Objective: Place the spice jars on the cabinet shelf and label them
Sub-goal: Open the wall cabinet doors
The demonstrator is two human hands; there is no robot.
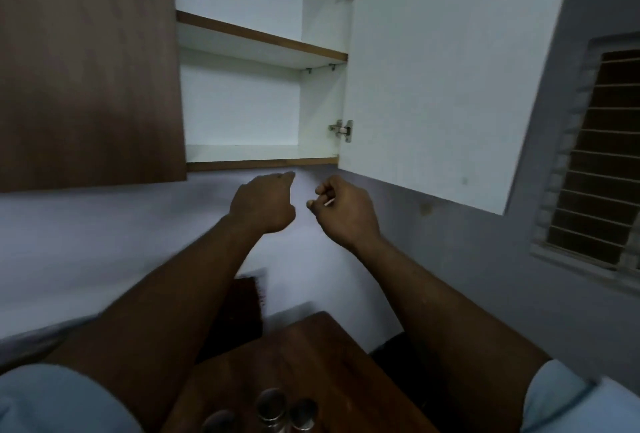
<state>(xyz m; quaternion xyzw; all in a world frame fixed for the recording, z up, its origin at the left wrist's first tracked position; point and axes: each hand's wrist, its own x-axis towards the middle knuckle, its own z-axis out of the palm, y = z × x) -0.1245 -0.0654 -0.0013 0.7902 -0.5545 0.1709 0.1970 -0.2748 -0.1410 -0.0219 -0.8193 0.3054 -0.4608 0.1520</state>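
Three jars [272, 405] stand close together on the near part of the wooden table [311, 346], low between the forearms. Farther up, both hands are apart, just below the front edge of the cabinet's lower shelf [259, 155]. The left hand [263, 202] is curled and holds nothing. The right hand [343, 211] pinches a small white strip [328, 203]. The white door [433, 69] stands open at right; the brown door [86, 69] is closed at left.

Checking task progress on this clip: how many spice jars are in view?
3, all on the wooden table at the bottom edge: left jar, middle jar, right jar. More may lie below the frame.
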